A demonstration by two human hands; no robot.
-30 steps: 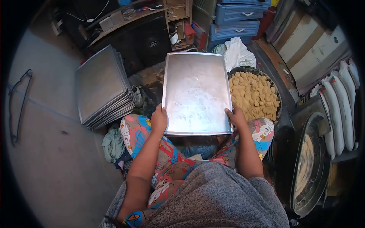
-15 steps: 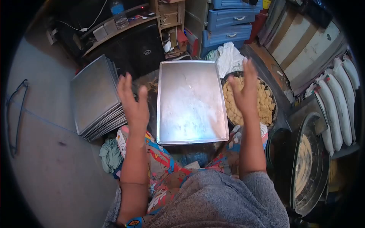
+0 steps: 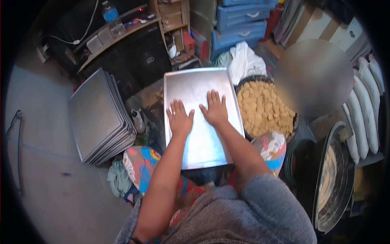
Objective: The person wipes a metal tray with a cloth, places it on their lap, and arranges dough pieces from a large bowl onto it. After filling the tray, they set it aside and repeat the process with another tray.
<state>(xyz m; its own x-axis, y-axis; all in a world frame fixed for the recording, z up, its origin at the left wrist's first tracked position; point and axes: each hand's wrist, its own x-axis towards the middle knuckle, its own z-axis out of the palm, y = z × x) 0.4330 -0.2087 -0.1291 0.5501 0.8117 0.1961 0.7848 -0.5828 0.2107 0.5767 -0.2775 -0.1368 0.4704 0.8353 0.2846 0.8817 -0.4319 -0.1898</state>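
A shiny metal baking tray (image 3: 203, 150) lies in front of me, between my knees. Both palms face down over its inside surface. My left hand (image 3: 180, 118) is on the left half, fingers spread and pointing away from me; a ring shows on one finger. On the right half, my right hand (image 3: 215, 110) is likewise spread flat. Neither hand holds anything. To the right of the tray stands a round dark tub (image 3: 295, 126) full of pale brown dough lumps (image 3: 260, 107).
Several stacked trays (image 3: 97, 118) lean at the left. A large round pan (image 3: 337, 179) with a floury surface stands upright at the right, near long white filled bags (image 3: 362, 110). Behind are a white plastic bag (image 3: 245, 61), blue drawers (image 3: 242, 26) and a black cabinet (image 3: 142, 59).
Both hands were raised and apart on either side of the tray. They have come inward and down onto its surface. The view has shifted slightly.
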